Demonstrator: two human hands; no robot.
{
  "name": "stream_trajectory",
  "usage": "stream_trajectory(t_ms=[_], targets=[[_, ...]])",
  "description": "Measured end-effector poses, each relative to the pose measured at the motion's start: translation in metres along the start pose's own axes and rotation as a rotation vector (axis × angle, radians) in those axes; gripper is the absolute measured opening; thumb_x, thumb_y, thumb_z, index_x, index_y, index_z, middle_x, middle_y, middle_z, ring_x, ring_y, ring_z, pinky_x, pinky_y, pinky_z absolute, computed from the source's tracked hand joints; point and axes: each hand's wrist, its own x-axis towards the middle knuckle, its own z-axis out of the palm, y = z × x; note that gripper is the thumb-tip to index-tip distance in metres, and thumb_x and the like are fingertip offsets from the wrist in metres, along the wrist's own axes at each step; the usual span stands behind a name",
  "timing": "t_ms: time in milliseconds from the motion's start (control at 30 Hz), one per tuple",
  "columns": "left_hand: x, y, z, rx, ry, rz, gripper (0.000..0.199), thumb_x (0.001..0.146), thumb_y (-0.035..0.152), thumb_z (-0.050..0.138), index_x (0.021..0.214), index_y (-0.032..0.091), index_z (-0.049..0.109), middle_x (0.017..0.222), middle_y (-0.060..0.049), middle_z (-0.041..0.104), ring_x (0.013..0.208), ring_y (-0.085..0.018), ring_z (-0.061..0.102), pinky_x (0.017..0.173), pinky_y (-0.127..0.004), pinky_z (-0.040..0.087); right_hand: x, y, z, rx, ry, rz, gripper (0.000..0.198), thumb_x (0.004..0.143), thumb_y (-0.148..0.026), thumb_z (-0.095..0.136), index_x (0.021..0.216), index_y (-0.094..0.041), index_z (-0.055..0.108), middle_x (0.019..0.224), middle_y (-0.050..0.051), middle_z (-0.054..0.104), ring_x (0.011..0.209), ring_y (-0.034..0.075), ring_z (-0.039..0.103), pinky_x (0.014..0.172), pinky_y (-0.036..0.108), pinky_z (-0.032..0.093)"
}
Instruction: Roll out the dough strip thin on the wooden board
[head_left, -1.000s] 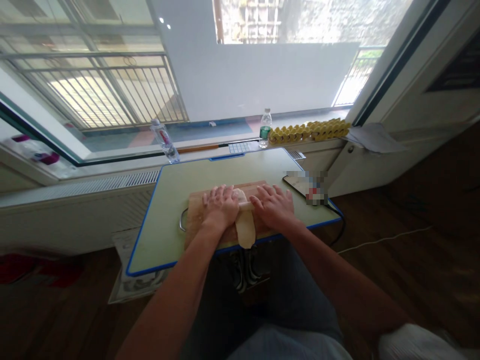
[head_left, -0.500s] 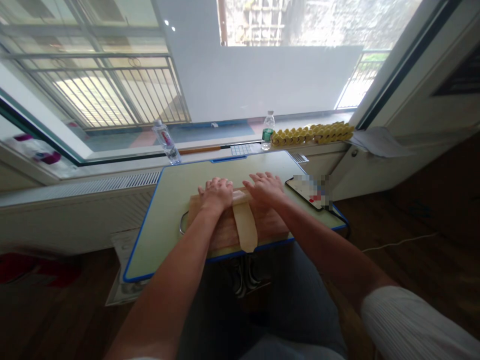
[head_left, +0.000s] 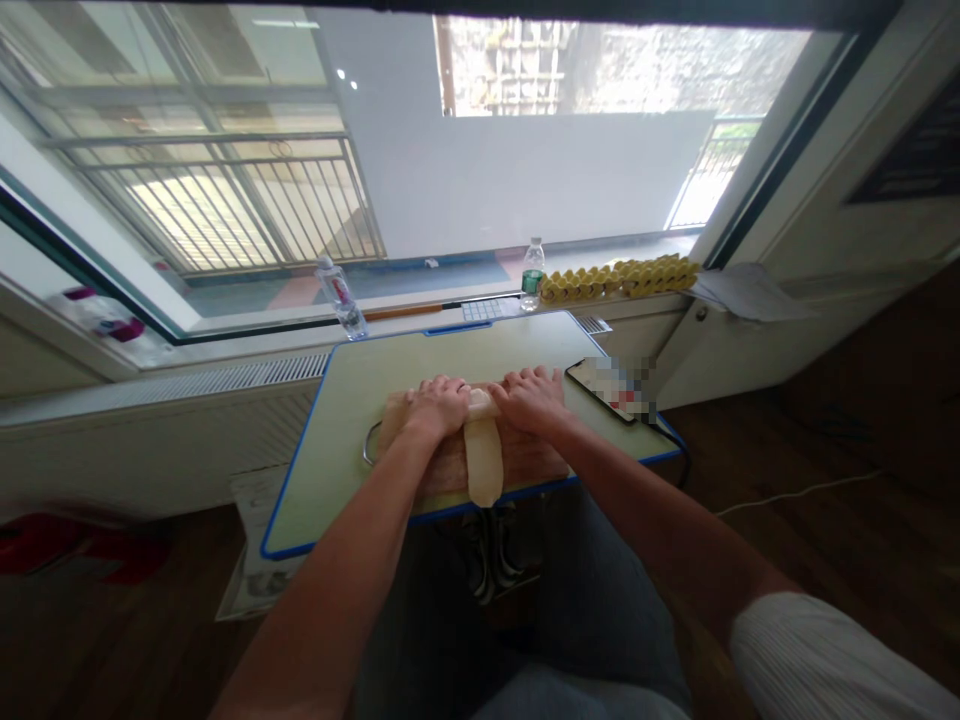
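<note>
A long flat strip of pale dough (head_left: 484, 465) lies lengthwise on a wooden cutting board (head_left: 442, 468), its rounded near end reaching the board's front edge. Across its far end sits a pale rolling pin (head_left: 481, 403), visible only between my hands. My left hand (head_left: 441, 404) is closed over the pin's left part, fingers bent down in front. On the other side my right hand (head_left: 531, 398) covers the right part, fingers curled over it. Both palms hide most of the pin.
The board rests on a small blue-edged folding table (head_left: 352, 375). A phone (head_left: 604, 390) with a cable lies at its right. Along the windowsill stand two plastic bottles (head_left: 342, 298) (head_left: 532, 275), beside a yellow egg-tray-like stack (head_left: 619, 279). A metal handle (head_left: 368, 443) projects from the board's left.
Both hands have drawn slightly closer together, and their fingers are more curled over the rolling pin. The dough's near end has shifted a little left. The camera view has tilted slightly upward.
</note>
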Motion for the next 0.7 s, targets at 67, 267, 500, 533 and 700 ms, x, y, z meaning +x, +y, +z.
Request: stream_trajectory(t_ms=[67, 267, 500, 533, 700], targets=[[-0.007, 0.001, 0.001, 0.003, 0.017, -0.004, 0.056, 0.110, 0.048, 0.025, 0.144, 0.026, 0.063, 0.157, -0.012, 0.061, 0.141, -0.031, 0.055, 0.122, -0.058, 0.039, -0.007, -0.002, 0.002, -0.017, 0.054, 0.001, 0.052, 0.113, -0.051, 0.028, 0.143, -0.035, 0.068, 0.149, 0.015, 0.066, 0.139, 0.040, 0.050, 0.117, 0.072, 0.024], [-0.010, 0.004, -0.001, 0.000, 0.052, -0.027, 0.055, 0.109, 0.051, 0.027, 0.140, 0.027, 0.066, 0.153, -0.013, 0.064, 0.140, -0.033, 0.056, 0.121, -0.060, 0.039, -0.001, 0.000, 0.010, -0.008, 0.145, -0.020, 0.047, 0.114, -0.049, 0.032, 0.133, -0.038, 0.073, 0.143, 0.010, 0.070, 0.133, 0.036, 0.053, 0.114, 0.069, 0.029], [0.012, 0.003, -0.004, -0.001, 0.106, -0.094, 0.057, 0.109, 0.049, 0.025, 0.123, 0.026, 0.075, 0.139, -0.015, 0.072, 0.133, -0.034, 0.060, 0.110, -0.058, 0.048, 0.037, -0.001, 0.019, 0.068, 0.312, 0.133, 0.054, 0.111, -0.058, 0.037, 0.125, -0.024, 0.077, 0.136, 0.014, 0.074, 0.129, 0.033, 0.058, 0.114, 0.054, 0.035], [0.016, 0.002, -0.004, -0.010, 0.108, -0.110, 0.058, 0.109, 0.049, 0.024, 0.123, 0.025, 0.075, 0.139, -0.015, 0.072, 0.134, -0.034, 0.060, 0.110, -0.058, 0.048, 0.042, 0.000, 0.019, 0.074, 0.322, 0.132, 0.055, 0.111, -0.058, 0.037, 0.125, -0.024, 0.077, 0.135, 0.014, 0.074, 0.129, 0.032, 0.058, 0.114, 0.052, 0.035], [0.032, -0.002, -0.006, -0.038, 0.074, -0.129, 0.060, 0.109, 0.050, 0.022, 0.127, 0.023, 0.072, 0.143, -0.018, 0.070, 0.136, -0.036, 0.059, 0.111, -0.063, 0.047, 0.060, 0.005, 0.010, 0.042, 0.174, 0.072, 0.050, 0.110, -0.057, 0.037, 0.129, -0.032, 0.076, 0.140, 0.011, 0.072, 0.132, 0.032, 0.057, 0.110, 0.053, 0.040]])
